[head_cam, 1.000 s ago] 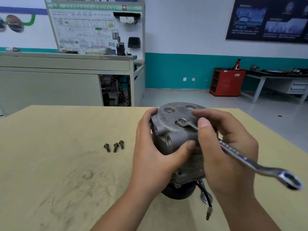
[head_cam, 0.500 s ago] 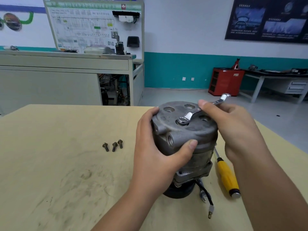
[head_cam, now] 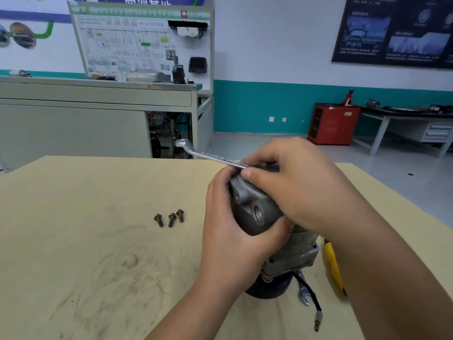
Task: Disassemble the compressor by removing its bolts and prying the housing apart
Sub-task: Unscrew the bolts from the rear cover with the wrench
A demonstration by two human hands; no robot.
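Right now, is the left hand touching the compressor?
Touching. The head view shows the left hand wrapped round the compressor, thumb pressed on its front; the right hand grips the wrench.

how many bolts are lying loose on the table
3, side by side on the table left of the compressor: left bolt, middle bolt, right bolt. Others may be hidden under the right hand.

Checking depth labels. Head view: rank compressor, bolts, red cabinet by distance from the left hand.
1. Compressor: gripped by the left hand.
2. Bolts: on the table, to the hand's left.
3. Red cabinet: far back, to the right.
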